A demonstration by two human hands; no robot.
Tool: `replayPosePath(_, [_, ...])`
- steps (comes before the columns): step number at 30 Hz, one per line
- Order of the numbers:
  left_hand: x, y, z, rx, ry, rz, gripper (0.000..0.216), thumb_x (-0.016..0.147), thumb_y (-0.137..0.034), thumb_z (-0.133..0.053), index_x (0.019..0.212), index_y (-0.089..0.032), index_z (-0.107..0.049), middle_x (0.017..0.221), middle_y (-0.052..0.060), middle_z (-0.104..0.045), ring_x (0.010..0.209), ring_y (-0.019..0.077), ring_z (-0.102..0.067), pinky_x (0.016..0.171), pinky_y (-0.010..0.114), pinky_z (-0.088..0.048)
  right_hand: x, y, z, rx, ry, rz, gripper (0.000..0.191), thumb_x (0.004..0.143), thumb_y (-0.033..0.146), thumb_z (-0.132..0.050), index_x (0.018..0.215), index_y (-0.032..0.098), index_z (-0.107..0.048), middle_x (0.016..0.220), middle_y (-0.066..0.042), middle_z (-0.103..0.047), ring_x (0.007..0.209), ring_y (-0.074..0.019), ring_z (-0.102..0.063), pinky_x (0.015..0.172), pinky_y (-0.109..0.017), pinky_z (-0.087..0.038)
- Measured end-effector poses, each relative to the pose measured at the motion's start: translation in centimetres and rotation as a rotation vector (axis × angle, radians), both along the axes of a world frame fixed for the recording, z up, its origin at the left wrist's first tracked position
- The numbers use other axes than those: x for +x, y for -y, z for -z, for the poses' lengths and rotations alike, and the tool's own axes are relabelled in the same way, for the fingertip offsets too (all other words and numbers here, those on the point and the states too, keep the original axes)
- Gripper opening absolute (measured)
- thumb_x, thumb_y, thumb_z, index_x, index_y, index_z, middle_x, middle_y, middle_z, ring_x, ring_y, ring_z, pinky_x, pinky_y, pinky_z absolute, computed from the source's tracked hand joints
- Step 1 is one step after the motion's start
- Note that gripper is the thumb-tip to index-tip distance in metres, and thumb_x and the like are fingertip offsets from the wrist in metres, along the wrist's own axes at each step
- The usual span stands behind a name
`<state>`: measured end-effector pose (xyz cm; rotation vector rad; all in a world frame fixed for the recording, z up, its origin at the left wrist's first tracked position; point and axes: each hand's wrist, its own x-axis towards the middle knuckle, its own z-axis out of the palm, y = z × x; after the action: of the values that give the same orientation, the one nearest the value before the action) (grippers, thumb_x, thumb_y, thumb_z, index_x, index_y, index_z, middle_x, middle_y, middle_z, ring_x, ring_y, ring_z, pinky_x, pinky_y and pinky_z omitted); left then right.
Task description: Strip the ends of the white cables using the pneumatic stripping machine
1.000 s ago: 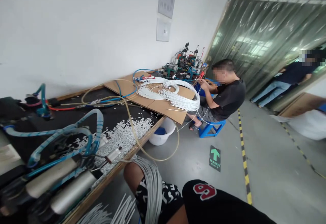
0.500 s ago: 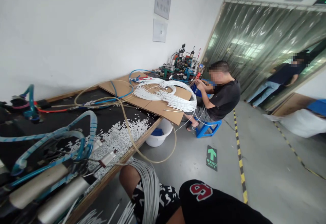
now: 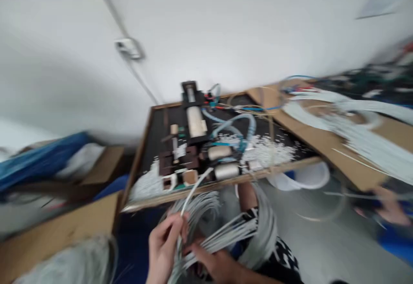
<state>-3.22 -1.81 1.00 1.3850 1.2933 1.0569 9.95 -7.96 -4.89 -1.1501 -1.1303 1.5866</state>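
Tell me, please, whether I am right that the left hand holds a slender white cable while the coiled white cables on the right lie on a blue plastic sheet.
Not quite: the head view shows the coiled white cables on a flat brown cardboard sheet; the left hand does hold the slender white cable.

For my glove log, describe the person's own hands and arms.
The left hand and right hand are bare, ungloved. No sleeve shows on the right forearm; the left one is mostly out of frame. Blur hides finer marks.
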Motion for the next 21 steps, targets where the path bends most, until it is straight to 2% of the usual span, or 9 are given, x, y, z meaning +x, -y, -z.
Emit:
replayPosePath(1, [0.1, -0.1, 0.0, -0.018, 0.093, -0.067, 0.036, 0.085, -0.055, -0.071, 0.081, -0.02, -0.077, 0.05, -0.002, -0.05, 0.048, 0.0156, -0.047, 0.048, 0.027, -0.042, -0.3, 0.4, 0.4, -0.023, -0.023, -0.037, 0.074, 0.09, 0.082, -0.035, 0.099, 0.022, -0.077, 0.086, -0.006, -0.074, 0.081, -0.0252, -0.069, 0.082, -0.04, -0.056])
replayPosePath(2, [0.2, -0.2, 0.1, -0.017, 0.175, -0.12, 0.036, 0.088, -0.054, -0.07, 0.083, -0.019, -0.076, 0.05, -0.003, -0.046, 0.047, 0.0134, -0.043, 0.048, 0.025, -0.039, -0.3, 0.7, 0.9, -0.078, -0.041, -0.035, 0.076, 0.087, 0.085, -0.038, 0.098, 0.022, -0.079, 0.082, -0.006, -0.073, 0.077, -0.0252, -0.067, 0.08, -0.039, -0.055])
replayPosePath(5, [0.8, -0.5, 0.2, -0.007, 0.332, -0.139, 0.034, 0.095, -0.048, -0.065, 0.088, -0.016, -0.074, 0.052, -0.005, -0.042, 0.049, 0.0097, -0.038, 0.052, 0.023, -0.034, 0.4, 1.7, 2.1, -0.118, -0.037, -0.071, 0.075, 0.088, 0.083, -0.038, 0.099, 0.022, -0.08, 0.08, -0.007, -0.072, 0.071, -0.0243, -0.064, 0.075, -0.038, -0.053])
replayPosePath(8, [1.6, -0.7, -0.4, -0.052, 0.372, -0.08, 0.038, 0.096, -0.05, -0.063, 0.091, -0.013, -0.073, 0.052, -0.007, -0.038, 0.049, 0.0083, -0.034, 0.051, 0.022, -0.03, 1.0, 2.6, 2.3, -0.165, -0.068, -0.09, 0.071, 0.089, 0.08, -0.041, 0.102, 0.023, -0.08, 0.081, -0.008, -0.073, 0.07, -0.0248, -0.065, 0.071, -0.037, -0.051])
replayPosePath(12, [2.3, -1.7, -1.7, -0.116, 0.388, 0.069, 0.048, 0.092, -0.059, -0.065, 0.088, -0.011, -0.075, 0.052, -0.008, -0.03, 0.048, 0.0074, -0.026, 0.05, 0.022, -0.028, 1.2, 3.0, 1.5, -0.184, -0.081, -0.081, 0.069, 0.089, 0.08, -0.045, 0.102, 0.023, -0.08, 0.08, -0.009, -0.074, 0.069, -0.0259, -0.066, 0.07, -0.038, -0.052])
replayPosePath(15, [2.6, -2.2, -2.0, -0.05, 0.341, 0.082, 0.043, 0.092, -0.054, -0.067, 0.087, -0.012, -0.075, 0.051, -0.007, -0.035, 0.047, 0.0078, -0.032, 0.051, 0.022, -0.033, 1.3, 2.9, 1.2, -0.182, -0.105, -0.074, 0.067, 0.087, 0.08, -0.047, 0.101, 0.023, -0.08, 0.081, -0.009, -0.074, 0.071, -0.027, -0.067, 0.069, -0.038, -0.052])
replayPosePath(19, [2.8, -2.0, -1.5, 0.071, 0.199, -0.055, 0.037, 0.092, -0.049, -0.067, 0.086, -0.013, -0.075, 0.053, -0.003, -0.053, 0.049, 0.01, -0.045, 0.052, 0.022, -0.039, 1.2, 3.0, 1.5, -0.172, -0.088, -0.089, 0.065, 0.09, 0.077, -0.045, 0.1, 0.024, -0.08, 0.08, -0.008, -0.073, 0.07, -0.0253, -0.066, 0.072, -0.037, -0.052])
replayPosePath(21, [2.9, -1.9, -1.1, 0.095, 0.148, -0.127, 0.036, 0.09, -0.048, -0.069, 0.085, -0.013, -0.076, 0.055, -0.002, -0.057, 0.049, 0.0106, -0.047, 0.051, 0.022, -0.04, 1.1, 3.0, 1.6, -0.155, -0.07, -0.105, 0.067, 0.089, 0.079, -0.044, 0.099, 0.023, -0.081, 0.081, -0.009, -0.072, 0.072, -0.0257, -0.066, 0.071, -0.037, -0.052])
